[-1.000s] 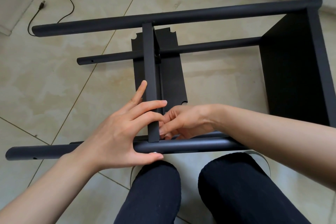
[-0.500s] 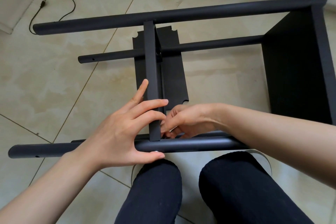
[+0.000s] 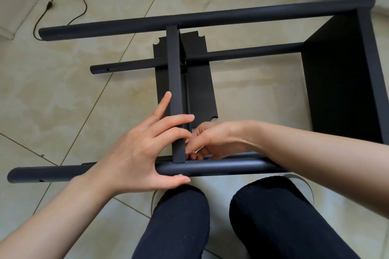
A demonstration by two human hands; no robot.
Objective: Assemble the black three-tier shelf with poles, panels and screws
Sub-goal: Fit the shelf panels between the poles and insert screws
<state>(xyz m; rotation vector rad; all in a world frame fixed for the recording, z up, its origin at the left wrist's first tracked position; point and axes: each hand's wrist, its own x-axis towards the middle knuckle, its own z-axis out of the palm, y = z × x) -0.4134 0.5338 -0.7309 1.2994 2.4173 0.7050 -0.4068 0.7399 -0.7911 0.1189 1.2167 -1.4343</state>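
Observation:
The black shelf frame lies on its side on the tiled floor. Its near pole (image 3: 231, 167) runs across in front of my knees, and the far pole (image 3: 231, 14) lies parallel beyond. The middle panel (image 3: 174, 69) stands edge-on between them. A fitted end panel (image 3: 341, 80) closes the right side. My left hand (image 3: 143, 153) clamps the joint: its thumb is under the near pole by a silver screw head (image 3: 180, 175), and its fingers lie across the panel edge. My right hand (image 3: 216, 139) is curled behind the panel at the same joint, pinching something small that is mostly hidden.
A thinner-looking lower pole (image 3: 242, 53) crosses behind the middle panel. A flat black panel with notched corners (image 3: 200, 82) shows beneath it. A black cable (image 3: 82, 6) lies on the floor at the far left. My knees (image 3: 181, 216) sit just under the near pole.
Both hands stay at the joint. My right fingers have shifted slightly behind the panel, and the view has drifted a little.

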